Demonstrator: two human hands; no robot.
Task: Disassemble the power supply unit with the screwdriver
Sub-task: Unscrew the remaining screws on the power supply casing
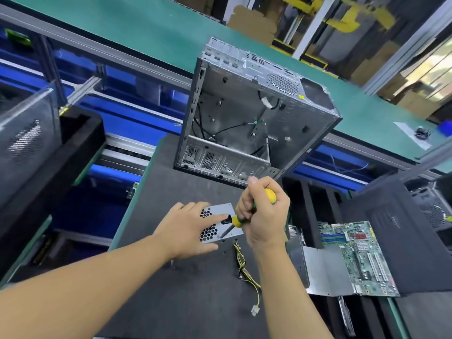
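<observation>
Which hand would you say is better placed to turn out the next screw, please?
The right hand. It grips the screwdriver, whose tip is down at the face of the power supply. The left hand lies on that box with fingers straight, steadying it, and holds no tool.

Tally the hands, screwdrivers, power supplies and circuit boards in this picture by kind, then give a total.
hands: 2 (left hand, right hand)
screwdriver: 1
power supply: 1
circuit board: 1
total: 5
</observation>
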